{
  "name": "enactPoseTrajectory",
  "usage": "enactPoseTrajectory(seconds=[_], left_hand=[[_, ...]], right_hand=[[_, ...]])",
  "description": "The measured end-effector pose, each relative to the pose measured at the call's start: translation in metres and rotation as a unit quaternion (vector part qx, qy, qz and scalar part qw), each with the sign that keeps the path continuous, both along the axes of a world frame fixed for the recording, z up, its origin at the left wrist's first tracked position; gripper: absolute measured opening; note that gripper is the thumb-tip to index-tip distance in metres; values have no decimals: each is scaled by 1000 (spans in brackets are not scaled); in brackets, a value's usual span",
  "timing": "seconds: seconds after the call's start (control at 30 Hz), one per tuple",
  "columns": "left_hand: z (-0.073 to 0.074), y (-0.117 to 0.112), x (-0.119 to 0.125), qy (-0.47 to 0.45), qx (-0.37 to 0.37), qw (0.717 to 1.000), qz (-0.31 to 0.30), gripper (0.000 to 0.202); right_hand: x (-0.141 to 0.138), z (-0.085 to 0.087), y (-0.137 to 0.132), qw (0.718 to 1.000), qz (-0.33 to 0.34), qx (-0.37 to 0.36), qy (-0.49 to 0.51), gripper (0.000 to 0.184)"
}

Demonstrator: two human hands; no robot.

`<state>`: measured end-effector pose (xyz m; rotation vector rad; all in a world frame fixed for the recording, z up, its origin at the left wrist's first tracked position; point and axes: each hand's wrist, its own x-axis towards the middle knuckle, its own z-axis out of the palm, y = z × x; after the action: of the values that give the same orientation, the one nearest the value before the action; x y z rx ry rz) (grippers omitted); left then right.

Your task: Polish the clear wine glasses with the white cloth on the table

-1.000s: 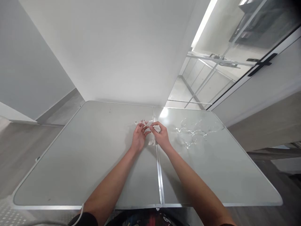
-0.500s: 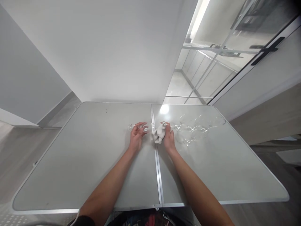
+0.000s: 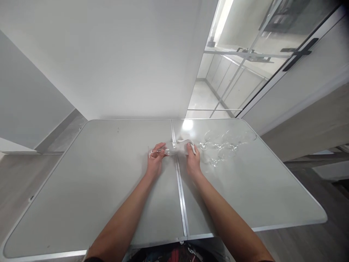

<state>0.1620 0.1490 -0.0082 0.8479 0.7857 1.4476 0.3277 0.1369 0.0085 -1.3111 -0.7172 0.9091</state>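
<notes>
My left hand (image 3: pixel 155 160) is closed round the stem of a clear wine glass (image 3: pixel 166 150) held sideways above the grey table (image 3: pixel 109 182), its foot pointing left. My right hand (image 3: pixel 193 158) grips a white cloth (image 3: pixel 185 143) pressed against the bowl end of that glass. Both hands meet over the table's centre seam.
Several more clear stemmed glasses (image 3: pixel 223 145) stand to the right of my right hand, near the table's far right corner. A metal seam (image 3: pixel 180 193) divides the tabletop. A white wall stands behind, with a glass partition (image 3: pixel 245 65) at the right.
The cloth went from hanging beside the glass to being pushed against its bowl. My left hand turned the glass so its foot points left. The view shifted slightly.
</notes>
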Motion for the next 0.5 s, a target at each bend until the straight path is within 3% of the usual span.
enactPoseTrajectory(seconds=[0.13,0.23,0.33,0.5], left_hand=[[0,1,0,8,1,1000,20,35],[0,2,-1,2,2,998,57,38],[1,1,-1,10,3,997,83,41],[5,-1,1,47,-4,997,64,36]], right_hand=[[2,13,-8,984,120,60,-114,34],[4,19,-12,969,202,114,-80,31],[4,19,-15,946,293,132,-39,46],[-3,18,-21,908,396,133,-18,81]])
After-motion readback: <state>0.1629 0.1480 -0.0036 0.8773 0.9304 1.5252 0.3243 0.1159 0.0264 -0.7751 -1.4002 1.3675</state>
